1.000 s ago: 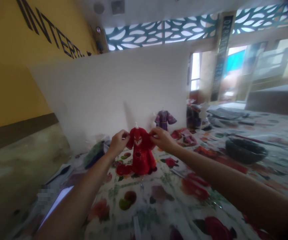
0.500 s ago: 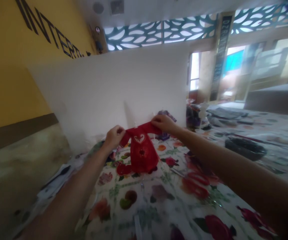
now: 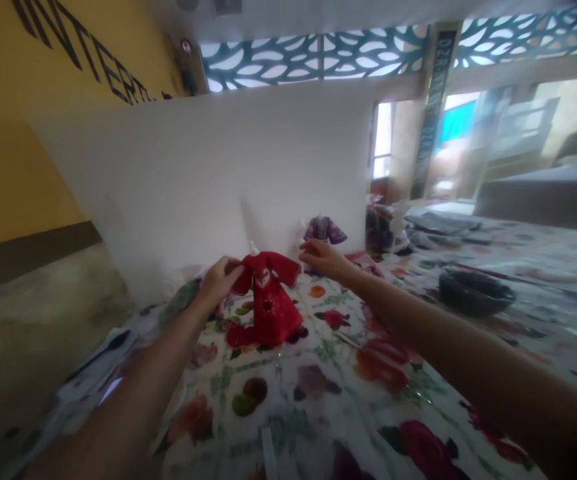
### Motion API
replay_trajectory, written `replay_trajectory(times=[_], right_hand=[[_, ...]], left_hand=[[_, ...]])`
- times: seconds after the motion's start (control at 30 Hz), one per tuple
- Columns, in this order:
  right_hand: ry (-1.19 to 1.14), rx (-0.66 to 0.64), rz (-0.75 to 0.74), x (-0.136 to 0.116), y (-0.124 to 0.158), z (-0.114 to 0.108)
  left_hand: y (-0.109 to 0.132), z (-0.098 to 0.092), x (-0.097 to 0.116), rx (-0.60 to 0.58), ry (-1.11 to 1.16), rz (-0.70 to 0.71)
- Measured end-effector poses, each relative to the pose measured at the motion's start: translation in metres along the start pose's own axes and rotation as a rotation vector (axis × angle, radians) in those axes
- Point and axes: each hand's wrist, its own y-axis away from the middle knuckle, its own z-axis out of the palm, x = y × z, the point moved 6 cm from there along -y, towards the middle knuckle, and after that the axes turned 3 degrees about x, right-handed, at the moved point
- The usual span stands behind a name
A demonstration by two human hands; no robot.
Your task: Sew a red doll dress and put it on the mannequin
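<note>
A miniature red dress [image 3: 274, 312] with wide sleeves and a white heart-shaped design on its chest stands upright on the table. A small white tip [image 3: 253, 248] pokes out of its neck opening. At the dress's left shoulder and sleeve, my left hand [image 3: 218, 280] pinches the cloth between thumb and fingers. My right hand [image 3: 322, 257] is just beyond the other sleeve's end, apart from it, with fingers loosely stretched and nothing visible in them. Behind that hand stands a small purple patterned garment [image 3: 324, 230].
A white panel [image 3: 208, 167] rises behind the dress. Fruit-patterned cloth [image 3: 288, 380] covers the table. To the right are a black bowl-like container [image 3: 475, 292] and grey folded material [image 3: 443, 225]. A dark spoon-shaped item [image 3: 113, 341] lies at the left.
My right hand has let go of the sleeve and moved slightly away from it. That sleeve now hangs down at an angle. My left hand keeps its hold at the other side.
</note>
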Motion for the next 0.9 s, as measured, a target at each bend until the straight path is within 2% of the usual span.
replay_trajectory(times=[0.13,0.27,0.5,0.63,0.9], right_hand=[[-0.193,-0.060,0.207,0.032,0.018,0.009],[-0.402,-0.111,0.303,0.041,0.026,0.024],[-0.598,-0.099,0.354,0.041,0.019,0.035],[-0.626,-0.088,0.377,0.044,0.020,0.034],[-0.654,-0.063,0.344,0.035,0.019,0.021]], left_hand=[[0.014,0.000,-0.005,-0.003,0.045,-0.009],[0.010,0.006,-0.003,-0.013,0.072,0.018],[-0.030,0.034,0.024,-0.048,0.093,0.131],[-0.039,0.051,0.035,-0.089,0.081,0.187],[-0.045,0.055,0.046,-0.039,0.042,0.251]])
